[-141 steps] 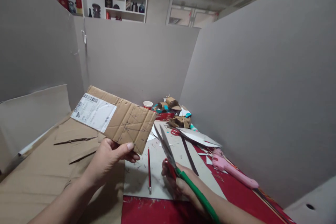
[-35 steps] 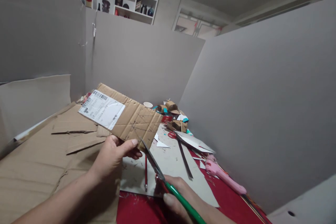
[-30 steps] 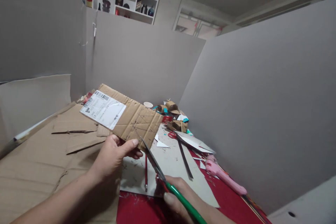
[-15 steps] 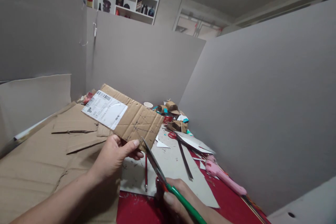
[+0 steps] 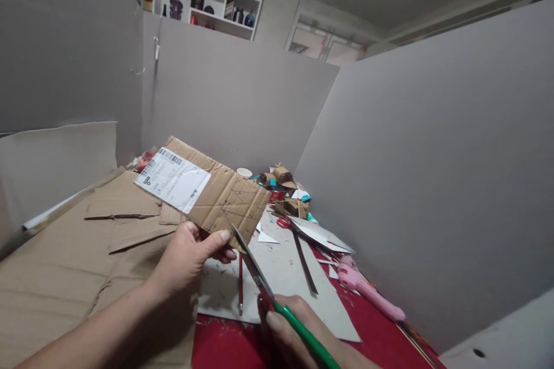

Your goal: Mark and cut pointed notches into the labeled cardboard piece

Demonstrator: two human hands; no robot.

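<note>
Cardboard piece (image 5: 244, 199): held aloft over the pale board (image 5: 329, 307), long axis sloping from upper left to lower right, label (image 5: 173, 180) towards the upper-left end, drawn lines at the other. Gripped at its lower edge by the left hand (image 5: 188, 253), thumb in front, other fingers mostly hidden behind. Scissors (image 5: 255, 270) in the right hand (image 5: 288, 339), fingers curled round the handles, 1 blade overlapping the marked end, pointing up-left. Cannot make out the other blade. Cut off below: green handle.
</note>
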